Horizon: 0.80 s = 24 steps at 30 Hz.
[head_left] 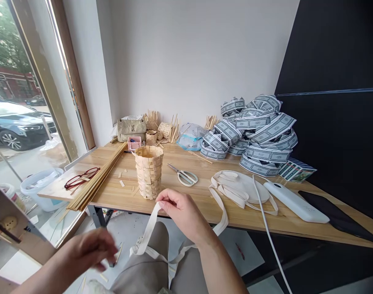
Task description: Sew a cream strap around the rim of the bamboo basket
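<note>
My right hand (180,210) pinches a white fabric strap (151,224) near the table's front edge. From there the strap hangs over my lap and runs back up to a loose coil (232,192) on the table. A woven wooden basket (148,173) stands upright just behind and left of my right hand. My left hand (96,249), slightly blurred, is in the air at the lower left with its fingers curled; it touches neither strap nor basket. Scissors (186,178) lie to the right of the basket.
Wood strips (99,177) and red glasses (82,178) lie on the left of the table (201,204). Patterned rolls (260,134) pile up at the back right. A white device (296,202), a cable (267,228) and a black tablet (339,216) are at the right.
</note>
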Each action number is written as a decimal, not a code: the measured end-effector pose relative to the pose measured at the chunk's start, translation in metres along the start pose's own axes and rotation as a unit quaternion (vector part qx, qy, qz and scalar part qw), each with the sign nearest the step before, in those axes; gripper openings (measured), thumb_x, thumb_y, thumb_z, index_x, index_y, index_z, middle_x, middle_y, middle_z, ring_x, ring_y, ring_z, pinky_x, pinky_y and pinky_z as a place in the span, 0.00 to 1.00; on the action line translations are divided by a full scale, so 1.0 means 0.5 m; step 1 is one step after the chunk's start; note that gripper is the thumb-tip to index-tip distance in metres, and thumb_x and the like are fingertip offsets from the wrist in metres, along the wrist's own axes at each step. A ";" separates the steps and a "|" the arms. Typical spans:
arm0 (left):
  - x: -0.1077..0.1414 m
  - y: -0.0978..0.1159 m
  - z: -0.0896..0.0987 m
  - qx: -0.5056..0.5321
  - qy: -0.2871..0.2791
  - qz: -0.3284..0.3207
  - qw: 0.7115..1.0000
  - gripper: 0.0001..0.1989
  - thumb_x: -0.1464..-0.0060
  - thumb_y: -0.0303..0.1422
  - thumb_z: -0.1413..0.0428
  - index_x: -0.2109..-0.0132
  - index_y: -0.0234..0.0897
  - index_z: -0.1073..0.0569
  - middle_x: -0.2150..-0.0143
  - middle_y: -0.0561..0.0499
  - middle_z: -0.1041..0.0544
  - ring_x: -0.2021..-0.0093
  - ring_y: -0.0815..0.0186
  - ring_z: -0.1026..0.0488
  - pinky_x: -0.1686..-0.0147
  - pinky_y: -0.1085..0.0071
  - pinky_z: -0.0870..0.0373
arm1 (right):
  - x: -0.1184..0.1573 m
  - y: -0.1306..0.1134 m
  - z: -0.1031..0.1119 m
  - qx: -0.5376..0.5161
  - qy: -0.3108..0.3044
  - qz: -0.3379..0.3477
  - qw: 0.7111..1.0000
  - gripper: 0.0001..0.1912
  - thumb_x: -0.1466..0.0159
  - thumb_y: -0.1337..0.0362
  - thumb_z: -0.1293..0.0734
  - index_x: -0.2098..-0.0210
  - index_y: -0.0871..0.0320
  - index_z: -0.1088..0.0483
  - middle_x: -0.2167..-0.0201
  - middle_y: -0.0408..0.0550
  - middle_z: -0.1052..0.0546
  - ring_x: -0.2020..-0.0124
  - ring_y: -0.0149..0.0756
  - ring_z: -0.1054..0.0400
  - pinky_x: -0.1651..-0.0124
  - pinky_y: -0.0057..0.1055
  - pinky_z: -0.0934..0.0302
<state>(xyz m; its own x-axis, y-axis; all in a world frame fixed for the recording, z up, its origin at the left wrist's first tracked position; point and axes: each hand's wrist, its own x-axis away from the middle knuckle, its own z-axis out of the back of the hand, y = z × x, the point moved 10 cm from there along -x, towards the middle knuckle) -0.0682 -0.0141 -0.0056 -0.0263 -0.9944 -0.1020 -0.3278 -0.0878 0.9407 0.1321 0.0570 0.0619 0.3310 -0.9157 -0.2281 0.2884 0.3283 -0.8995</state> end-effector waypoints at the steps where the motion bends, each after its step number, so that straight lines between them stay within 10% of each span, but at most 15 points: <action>1: -0.024 -0.018 -0.036 -0.036 -0.050 0.074 0.995 0.06 0.53 0.30 0.37 0.65 0.35 0.22 0.68 0.46 0.22 0.68 0.62 0.24 0.75 0.74 0.30 | 0.000 -0.005 0.005 0.003 0.008 0.005 1.000 0.06 0.40 0.66 0.40 0.71 0.57 0.33 0.76 0.40 0.31 0.72 0.30 0.38 0.69 0.25 0.46; 9: -0.151 -0.014 -0.182 0.164 -0.125 0.064 0.976 0.13 0.64 0.34 0.31 0.67 0.38 0.20 0.79 0.55 0.32 0.82 0.78 0.39 0.82 0.82 0.43 | 0.019 -0.033 0.016 -0.100 -0.006 0.061 0.993 0.05 0.42 0.68 0.37 0.75 0.58 0.34 0.65 0.44 0.33 0.66 0.31 0.38 0.64 0.26 0.45; 24: -0.162 -0.002 -0.142 0.124 -0.041 -0.068 0.989 0.13 0.48 0.43 0.42 0.65 0.36 0.28 0.84 0.58 0.35 0.84 0.77 0.40 0.83 0.82 0.43 | 0.042 -0.039 -0.036 -0.191 -0.062 0.052 0.978 0.05 0.40 0.69 0.35 0.73 0.58 0.32 0.52 0.49 0.30 0.54 0.35 0.34 0.57 0.29 0.41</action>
<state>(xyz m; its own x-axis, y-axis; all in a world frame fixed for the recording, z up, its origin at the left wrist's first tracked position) 0.0015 0.0623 0.0246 -0.0389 -0.9657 -0.2569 -0.5544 -0.1931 0.8095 0.1175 0.0274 0.0679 0.4541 -0.8390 -0.2998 -0.1006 0.2861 -0.9529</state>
